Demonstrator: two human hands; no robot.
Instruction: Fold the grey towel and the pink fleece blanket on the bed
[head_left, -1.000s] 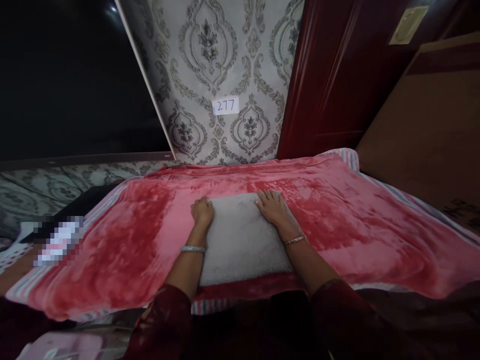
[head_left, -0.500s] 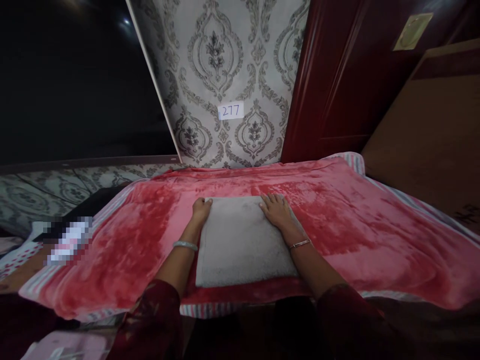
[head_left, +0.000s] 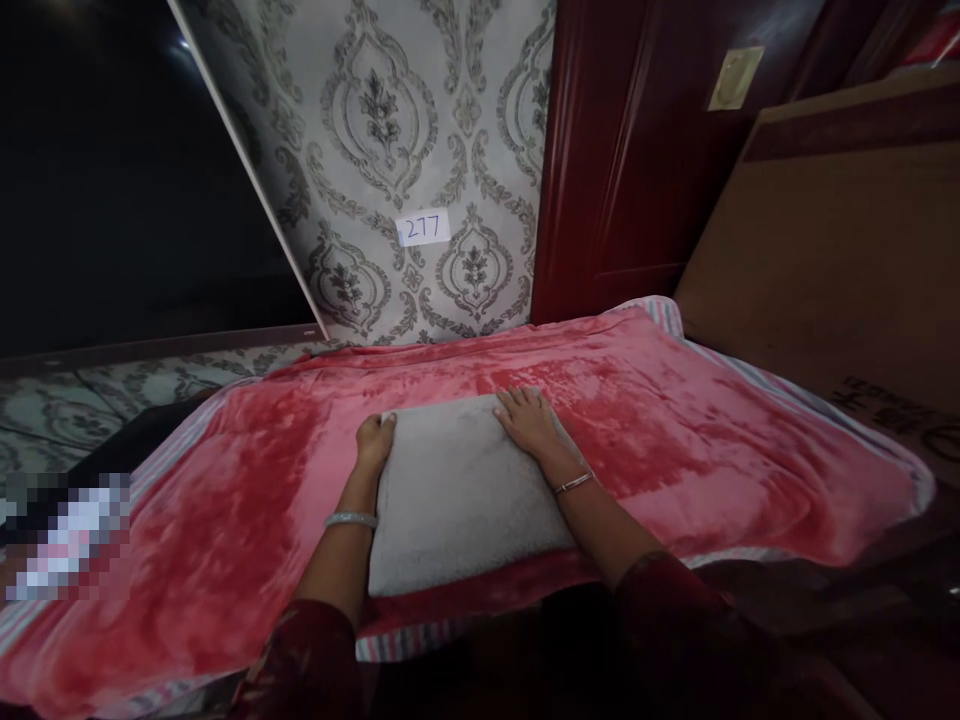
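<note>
Gray cloth: A plush gray cloth [head_left: 461, 510] lies flat as a four-sided panel on the middle of the blanket, directly in front of me, between my forearms.
Left hand: My left hand [head_left: 374, 440] is narrow, pinching the cloth at its far left corner; the thumb rests on top and the other fingers curl at the edge (their tips are hidden from view).
Right hand: My right hand [head_left: 529, 418] is wide and flat, palm down on the far right corner of the cloth, fingers slightly spread and pointing away from me.
Wrists: A pale bangle [head_left: 351, 519] encircles the left wrist; a thin bracelet [head_left: 574, 483] encircles the right.
Sleeves: Both forearms emerge from dark red sleeves [head_left: 311, 640]; the left one shows a light pattern.
Blanket: The red and pink blanket [head_left: 232, 500] extends under the cloth and well past it on both sides; its border is striped.
Wall: Beyond the blanket stands gray patterned wallpaper [head_left: 382, 110], bearing a white paper label [head_left: 423, 227] marked 277.
Left surround: A large dark screen [head_left: 135, 180] with a thin frame.
Right surround: Dark red woodwork [head_left: 637, 150] with a pale plate [head_left: 735, 78]; nearer, a brown cardboard box [head_left: 840, 230] with dark printing.
</note>
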